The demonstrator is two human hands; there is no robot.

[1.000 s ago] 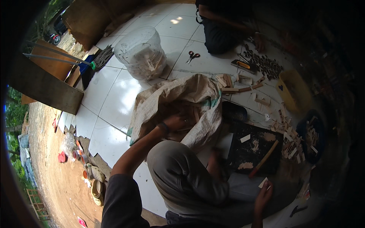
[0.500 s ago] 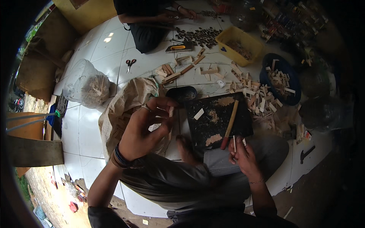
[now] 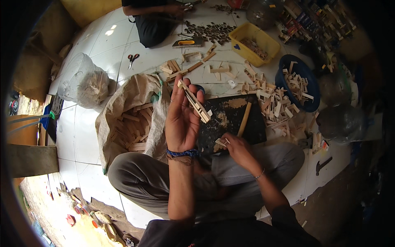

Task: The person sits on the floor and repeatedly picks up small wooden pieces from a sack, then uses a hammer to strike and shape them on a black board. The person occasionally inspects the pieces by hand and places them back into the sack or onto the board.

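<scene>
The fingers of the left hand (image 3: 183,125), palm turned up, hold a few slim wooden strips (image 3: 195,102) slantwise across them, high over the near side of the work. The fingers of the right hand (image 3: 238,149) are pinched on a small pale wood piece (image 3: 221,142), low over the near edge of a black board (image 3: 257,131). A wooden handle (image 3: 245,118) slants over that board, its lower end hidden behind the right hand. The left hand and its strips screen the board's left side and most of a dark container beyond.

To the left of that hand stands a pale woven sack (image 3: 106,125), its mouth folded back on more wooden strips; the person's left knee covers part of its near edge. To the board's right, a loose heap of small wooden frames (image 3: 275,105) crowds up against a blue basin (image 3: 311,78), which holds more of them. Near the right knee, a hammer (image 3: 323,165) lies on the white tiled floor (image 3: 72,138).

Farther out sit a yellow tub (image 3: 247,55), scattered dark pieces (image 3: 207,32), a dark tool with a yellow grip (image 3: 188,42), scissors (image 3: 132,59) and a cloudy clear container (image 3: 84,80). At the top, another person's bent knee (image 3: 152,33) rests beside the dark pieces.
</scene>
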